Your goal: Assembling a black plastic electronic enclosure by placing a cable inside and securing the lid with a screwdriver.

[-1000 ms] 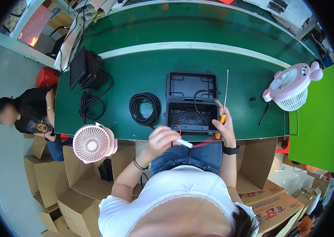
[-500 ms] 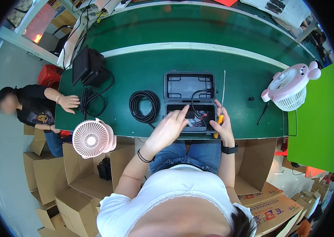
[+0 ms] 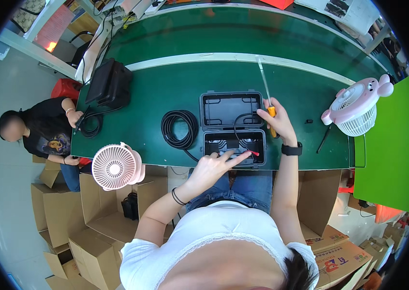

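A black plastic case (image 3: 231, 107) lies with its lid folded back on the green bench in front of me. Black cable and red-ended wires (image 3: 254, 153) show inside its lower half. My left hand (image 3: 210, 170) reaches over the case's near edge, fingers stretched and apart, the index fingertip at the red wire ends. Whether it touches them I cannot tell. To the right of the case, my right hand (image 3: 280, 124) is closed round a screwdriver (image 3: 272, 112) with a yellow handle, its shaft slanting up and away. A coil of black cable (image 3: 179, 130) lies left of the case.
A pink fan (image 3: 115, 166) stands at the near left edge, a pink-and-white fan (image 3: 354, 104) at the right. At left, a co-worker's hand (image 3: 75, 118) is by a black cable near a black box (image 3: 110, 83). Cardboard boxes (image 3: 110, 212) stand below the bench.
My right hand has moved up and away from the case with the screwdriver, which now tilts left. My left fingers have shifted toward the red wires. The co-worker's hand and cable moved left.
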Available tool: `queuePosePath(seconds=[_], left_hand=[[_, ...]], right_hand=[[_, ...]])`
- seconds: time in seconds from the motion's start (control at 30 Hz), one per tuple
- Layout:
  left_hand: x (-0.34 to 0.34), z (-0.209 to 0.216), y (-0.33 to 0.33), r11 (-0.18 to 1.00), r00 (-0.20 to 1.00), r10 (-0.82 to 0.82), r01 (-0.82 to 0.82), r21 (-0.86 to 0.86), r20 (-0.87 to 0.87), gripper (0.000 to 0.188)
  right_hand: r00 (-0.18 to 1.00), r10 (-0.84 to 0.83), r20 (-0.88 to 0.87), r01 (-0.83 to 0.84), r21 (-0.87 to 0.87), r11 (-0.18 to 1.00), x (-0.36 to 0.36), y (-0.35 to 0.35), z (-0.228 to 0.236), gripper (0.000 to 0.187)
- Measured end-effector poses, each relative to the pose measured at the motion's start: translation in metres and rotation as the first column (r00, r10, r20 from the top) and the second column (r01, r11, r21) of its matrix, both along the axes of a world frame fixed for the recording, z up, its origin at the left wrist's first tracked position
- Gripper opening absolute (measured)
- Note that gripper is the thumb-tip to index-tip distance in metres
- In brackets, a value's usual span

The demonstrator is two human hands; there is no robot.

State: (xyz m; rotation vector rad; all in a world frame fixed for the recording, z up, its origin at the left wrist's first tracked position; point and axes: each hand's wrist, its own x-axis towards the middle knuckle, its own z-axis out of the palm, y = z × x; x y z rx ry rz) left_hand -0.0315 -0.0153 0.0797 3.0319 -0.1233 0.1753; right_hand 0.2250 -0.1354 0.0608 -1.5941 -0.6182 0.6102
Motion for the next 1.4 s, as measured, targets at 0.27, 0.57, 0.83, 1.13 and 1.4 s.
queuePosePath(seconds=[0.27,0.57,0.83,1.13,1.4], left_hand=[[0.019,0.01,0.002,0.982,0.98,0.136,-0.153,-0.115,-0.144,0.072],[0.048,0.031,0.033,0.975,0.988,0.107,-0.127,-0.185,-0.112,0.051],[0.05,0.031,0.031,0.976,0.986,0.166,-0.165,-0.144,-0.002,0.051],[0.027,0.004,0.022,0.986,0.786,0.15,-0.076,-0.146,0.6,0.027],[-0.007,-0.027,0.029,0.959,0.576,0.235,-0.271,-0.089,0.783,0.025]], right_hand=[[0.998,0.013,0.056,-0.016,0.038,0.999,-0.016,-0.001,0.014,0.033],[0.962,0.011,0.272,-0.051,0.141,0.989,-0.056,-0.032,0.048,0.051],[0.91,0.02,0.413,-0.013,-0.019,1.0,-0.077,-0.038,0.028,0.066],[0.855,-0.08,0.513,0.04,0.089,0.995,-0.068,-0.032,-0.004,0.056],[0.904,-0.043,0.424,0.022,0.054,0.998,-0.076,-0.031,-0.008,0.055]])
